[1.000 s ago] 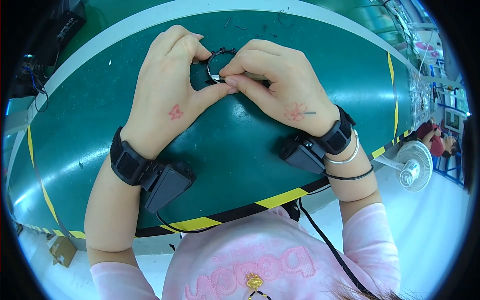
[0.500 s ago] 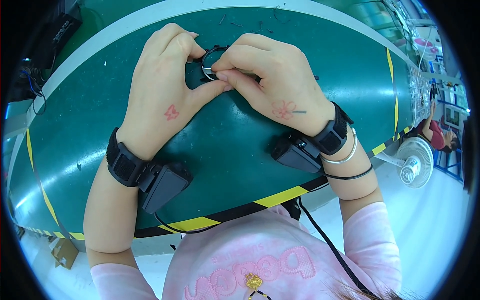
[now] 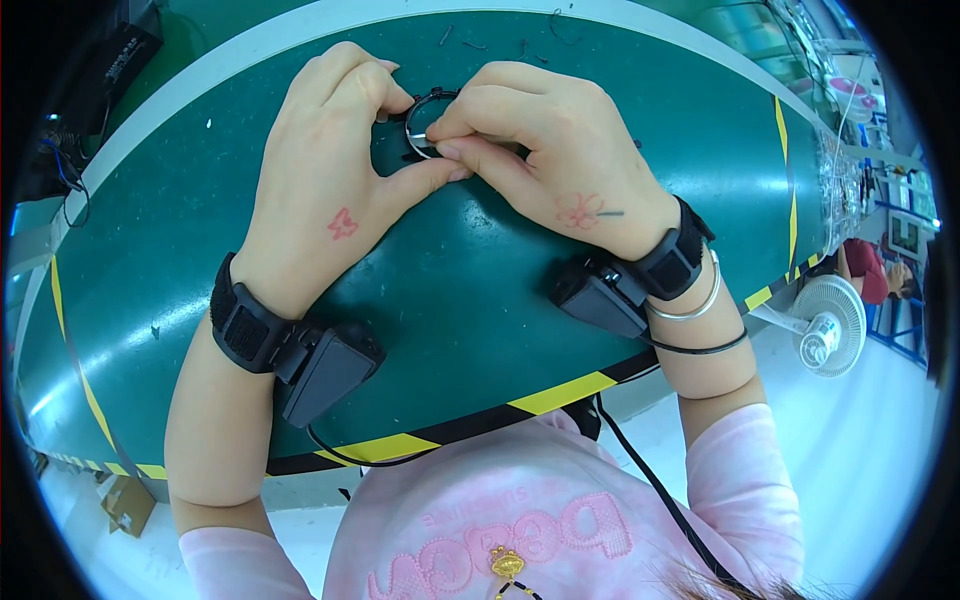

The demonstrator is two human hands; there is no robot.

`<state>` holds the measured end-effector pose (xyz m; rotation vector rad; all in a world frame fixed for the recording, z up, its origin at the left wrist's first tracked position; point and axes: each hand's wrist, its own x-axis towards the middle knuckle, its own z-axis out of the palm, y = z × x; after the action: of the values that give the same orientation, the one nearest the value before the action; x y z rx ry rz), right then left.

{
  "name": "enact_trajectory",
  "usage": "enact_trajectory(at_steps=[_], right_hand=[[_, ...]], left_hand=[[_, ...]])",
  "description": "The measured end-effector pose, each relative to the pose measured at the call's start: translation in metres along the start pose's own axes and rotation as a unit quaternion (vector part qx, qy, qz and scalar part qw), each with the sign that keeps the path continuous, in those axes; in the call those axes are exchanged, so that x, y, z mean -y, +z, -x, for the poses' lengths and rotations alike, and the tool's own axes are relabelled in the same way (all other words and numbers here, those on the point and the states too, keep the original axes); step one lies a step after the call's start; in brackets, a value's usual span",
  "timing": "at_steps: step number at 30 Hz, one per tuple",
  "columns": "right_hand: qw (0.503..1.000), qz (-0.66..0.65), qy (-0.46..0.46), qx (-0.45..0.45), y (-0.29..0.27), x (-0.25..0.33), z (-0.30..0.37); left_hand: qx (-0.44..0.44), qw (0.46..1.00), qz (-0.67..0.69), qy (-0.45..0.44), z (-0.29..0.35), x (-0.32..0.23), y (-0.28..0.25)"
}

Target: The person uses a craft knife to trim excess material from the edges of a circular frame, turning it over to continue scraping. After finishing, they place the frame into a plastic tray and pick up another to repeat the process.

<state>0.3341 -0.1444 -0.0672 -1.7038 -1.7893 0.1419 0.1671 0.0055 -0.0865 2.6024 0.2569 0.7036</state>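
The black ring (image 3: 428,122), a thin circular part with a small silver piece at its inner edge, sits in the upper centre of the frame, held just above the green table (image 3: 480,300) between both hands.

Nearest the camera, at the lower edge, is the pink sweatshirt (image 3: 520,530) of the person, with a small gold pendant (image 3: 507,563) at the chest. A black cable (image 3: 650,480) runs from the lower right up toward the right wrist.

Next comes the table edge, marked with yellow-and-black tape (image 3: 560,392) across the lower centre.

Above the tape, each forearm carries a black wrist strap with a black box-shaped unit: the left wrist unit (image 3: 325,370) at centre left, the right wrist unit (image 3: 600,295) at centre right. A silver bangle (image 3: 700,300) and a thin black band sit just beside the right strap.

The left hand (image 3: 330,190) is closed on the ring's left side, thumb and curled fingers pinching it. The right hand (image 3: 550,160) is closed on the ring's right side, fingertips pinched at the silver piece. The thumb of the left hand touches the right hand's fingers below the ring.

Farther off, at the right of the frame, a white fan (image 3: 828,335) stands on the floor. Small dark bits (image 3: 470,42) lie on the table near the top edge.
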Motion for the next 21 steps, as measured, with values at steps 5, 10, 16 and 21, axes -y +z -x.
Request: enact_trajectory(at_steps=[5, 10, 16, 21], right_hand=[[1.0, -0.013, -0.003, 0.004, -0.0002, 0.0002, -0.0002], [0.999, 0.016, 0.021, -0.027, 0.0068, 0.0053, 0.0002], [1.0, -0.021, 0.01, 0.004, 0.0025, 0.0025, 0.0], [1.0, 0.005, 0.013, -0.021, -0.0015, 0.0034, 0.0056]], left_hand=[[0.003, 1.0, -0.002, -0.007, -0.0011, -0.0017, -0.0008], [-0.001, 1.0, 0.002, -0.012, -0.0005, -0.0009, 0.0002], [0.007, 1.0, -0.002, -0.014, 0.0006, -0.0005, -0.0012], [0.004, 1.0, -0.002, -0.012, -0.0027, -0.0071, 0.0041]])
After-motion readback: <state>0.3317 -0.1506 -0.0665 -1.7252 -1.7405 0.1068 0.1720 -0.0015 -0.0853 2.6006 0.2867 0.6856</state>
